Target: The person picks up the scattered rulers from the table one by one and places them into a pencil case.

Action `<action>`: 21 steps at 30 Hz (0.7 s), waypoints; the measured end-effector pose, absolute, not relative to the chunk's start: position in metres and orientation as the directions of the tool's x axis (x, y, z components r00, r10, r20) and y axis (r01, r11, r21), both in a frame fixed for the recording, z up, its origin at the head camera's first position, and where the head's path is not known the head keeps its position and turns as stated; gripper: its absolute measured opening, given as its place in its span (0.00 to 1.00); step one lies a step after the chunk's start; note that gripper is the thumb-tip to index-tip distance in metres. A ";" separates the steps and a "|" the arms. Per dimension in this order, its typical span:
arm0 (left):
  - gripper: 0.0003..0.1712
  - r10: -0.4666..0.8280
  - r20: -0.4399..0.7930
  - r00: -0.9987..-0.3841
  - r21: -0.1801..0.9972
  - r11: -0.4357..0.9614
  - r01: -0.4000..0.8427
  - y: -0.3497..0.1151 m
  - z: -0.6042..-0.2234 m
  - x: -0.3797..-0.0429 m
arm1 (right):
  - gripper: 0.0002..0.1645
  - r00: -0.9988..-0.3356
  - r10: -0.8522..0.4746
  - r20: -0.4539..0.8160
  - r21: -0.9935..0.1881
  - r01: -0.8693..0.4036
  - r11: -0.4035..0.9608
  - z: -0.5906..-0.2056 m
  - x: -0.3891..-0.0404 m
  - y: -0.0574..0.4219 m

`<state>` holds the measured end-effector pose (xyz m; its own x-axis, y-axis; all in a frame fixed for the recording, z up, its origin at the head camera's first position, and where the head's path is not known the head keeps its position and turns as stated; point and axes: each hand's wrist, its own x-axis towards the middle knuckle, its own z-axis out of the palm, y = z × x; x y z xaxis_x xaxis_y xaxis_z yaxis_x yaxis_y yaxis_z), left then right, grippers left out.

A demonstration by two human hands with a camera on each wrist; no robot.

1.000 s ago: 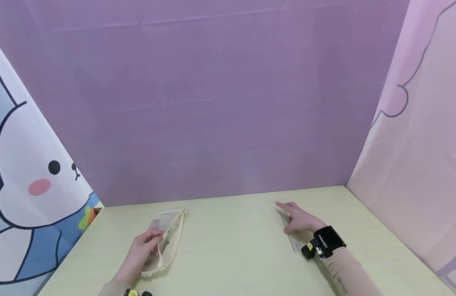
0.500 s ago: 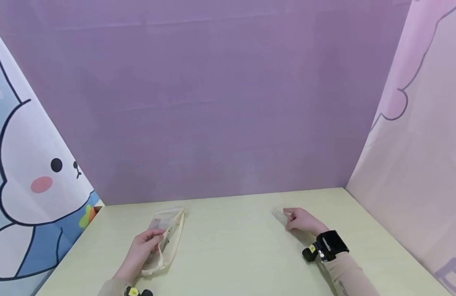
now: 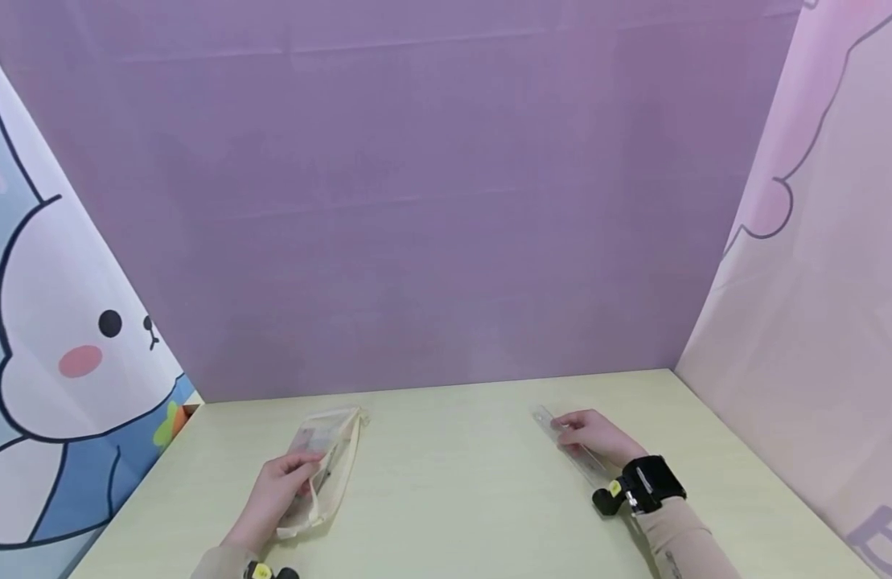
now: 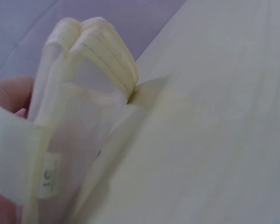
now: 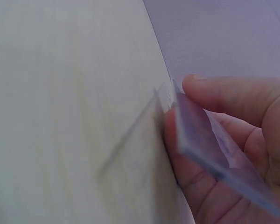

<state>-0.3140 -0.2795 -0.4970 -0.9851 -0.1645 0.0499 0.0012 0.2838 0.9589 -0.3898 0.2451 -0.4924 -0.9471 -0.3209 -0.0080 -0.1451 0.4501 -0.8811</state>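
Note:
My left hand [image 3: 273, 488] pinches the edge of a see-through mesh pouch [image 3: 342, 485] with cream trim, lying on the table at the left. Greyish contents show faintly through the mesh. In the left wrist view the pouch [image 4: 86, 112] covers part of the fingers, and a small printed label sits on it. On the right side of the table, my right hand [image 3: 598, 434] holds a clear plastic ruler [image 3: 541, 415] between thumb and fingers. Seen from the right wrist, the ruler [image 5: 200, 123] is tilted, with one long edge towards the camera.
The pale wooden table [image 3: 446, 482] has a purple backdrop [image 3: 446, 201] along its far edge. A cartoon-printed cloth [image 3: 62, 322] hangs at the left and a pink one [image 3: 829, 322] at the right. A black wrist camera [image 3: 609, 500] sits by my right wrist.
My right hand has gone from lying over the ruler with spread fingers to gripping it, and has drawn back slightly. The ruler has turned and tilted. My left hand and the pouch stay put.

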 end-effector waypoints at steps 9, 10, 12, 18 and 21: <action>0.11 -0.153 0.062 -0.986 0.950 0.314 0.011 -0.280 -0.500 -0.316 | 0.24 -0.954 -0.300 -0.010 -0.904 -0.119 0.410 -0.492 -0.388 0.243; 0.11 -0.152 0.063 -0.986 0.949 0.314 0.012 -0.280 -0.500 -0.316 | 0.23 -0.954 -0.299 -0.009 -0.911 -0.116 0.396 -0.493 -0.389 0.244; 0.10 -0.152 0.063 -0.986 0.949 0.316 0.012 -0.280 -0.500 -0.315 | 0.22 -0.955 -0.298 -0.011 -0.924 -0.105 0.369 -0.494 -0.391 0.245; 0.10 -0.173 0.058 -0.983 0.946 0.325 -0.001 -0.278 -0.498 -0.314 | 0.22 -0.961 -0.274 -0.041 -0.952 -0.046 0.303 -0.498 -0.395 0.247; 0.10 -0.180 0.056 -0.982 0.947 0.320 -0.004 -0.277 -0.497 -0.314 | 0.22 -0.963 -0.264 -0.054 -0.962 -0.020 0.271 -0.497 -0.395 0.248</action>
<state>-0.3141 -0.2773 -0.4970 -0.9821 -0.1795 0.0564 -0.0041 0.3201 0.9474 -0.3951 0.2477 -0.4971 -0.9630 -0.2640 -0.0544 -0.0200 0.2710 -0.9624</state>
